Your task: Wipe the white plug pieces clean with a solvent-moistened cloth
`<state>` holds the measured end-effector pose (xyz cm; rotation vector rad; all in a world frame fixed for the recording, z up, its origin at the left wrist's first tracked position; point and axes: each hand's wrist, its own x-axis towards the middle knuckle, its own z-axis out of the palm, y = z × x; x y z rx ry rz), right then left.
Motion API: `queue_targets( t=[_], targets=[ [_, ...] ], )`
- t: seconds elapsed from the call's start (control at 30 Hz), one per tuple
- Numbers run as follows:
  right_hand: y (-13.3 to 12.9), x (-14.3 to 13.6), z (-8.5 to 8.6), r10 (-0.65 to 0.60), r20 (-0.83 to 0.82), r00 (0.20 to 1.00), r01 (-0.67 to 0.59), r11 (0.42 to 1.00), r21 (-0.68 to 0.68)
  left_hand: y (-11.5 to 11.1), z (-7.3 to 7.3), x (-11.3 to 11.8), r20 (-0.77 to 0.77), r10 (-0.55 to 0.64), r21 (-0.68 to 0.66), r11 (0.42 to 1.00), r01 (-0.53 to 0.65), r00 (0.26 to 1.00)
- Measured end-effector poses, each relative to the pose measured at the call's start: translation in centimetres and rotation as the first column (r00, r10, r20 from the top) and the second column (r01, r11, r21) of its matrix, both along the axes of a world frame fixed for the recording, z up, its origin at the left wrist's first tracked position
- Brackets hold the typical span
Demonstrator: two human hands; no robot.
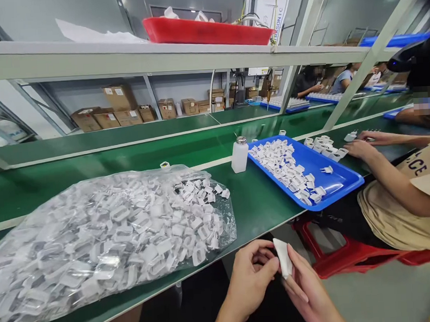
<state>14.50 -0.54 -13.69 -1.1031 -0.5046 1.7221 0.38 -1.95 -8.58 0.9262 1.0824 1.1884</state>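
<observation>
**White piece held in front of bench edge, right hand gripping, left hand's grip unclear**

White piece (284, 259) is held tilted in the air, just off the near edge of the bench (253, 200). It is pinched between thumb and fingers of the right hand (310, 283). Left hand (248, 282) is curled, thumb tip by the side of the piece; whether anything is gripped there can't be told. Piece is probably held up front so both hands can get at it and it can be seen close up.

Plastic bag (114, 229) full of white parts is laid flat along the left of the bench, likely for easy reach. Blue tray (340, 181) is set at right between the wearer and a co-worker, probably reachable by both; white parts (278, 160) are heaped mostly on its left side. White bottle (240, 157) is stood upright just beside the tray's left corner, back from the near edge.

In the way: left bench area is taken up by the bag, and its film lies over many parts. Right side is hemmed in by the tray and the co-worker's hands (362, 148). Overhead, a red tray (208, 32) is carried on the shelf (123, 64). Red stool (330, 263) is seen below at right.
</observation>
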Motion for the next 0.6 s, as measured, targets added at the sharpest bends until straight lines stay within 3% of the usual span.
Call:
queue_targets(
  t=[0.2,0.4,0.6],
  targets=[
    [-1.8,-1.6,0.4,-0.021,0.09,0.996,0.016,0.998,0.053,-2.1,0.7,-0.3,-0.174,0.028,0.092,0.996,-0.012,0.984],
    [-2.7,-2.1,2.0,0.03,0.196,0.98,-0.069,0.979,0.193,-3.7,0.4,-0.5,-0.02,0.068,0.096,0.993,-0.065,0.998],
    [-3.5,-1.4,2.4,-0.019,0.28,0.96,-0.066,0.955,0.29,-3.8,-0.9,-0.9,0.033,0.155,0.062,0.986,-0.157,0.987]
  ],
)
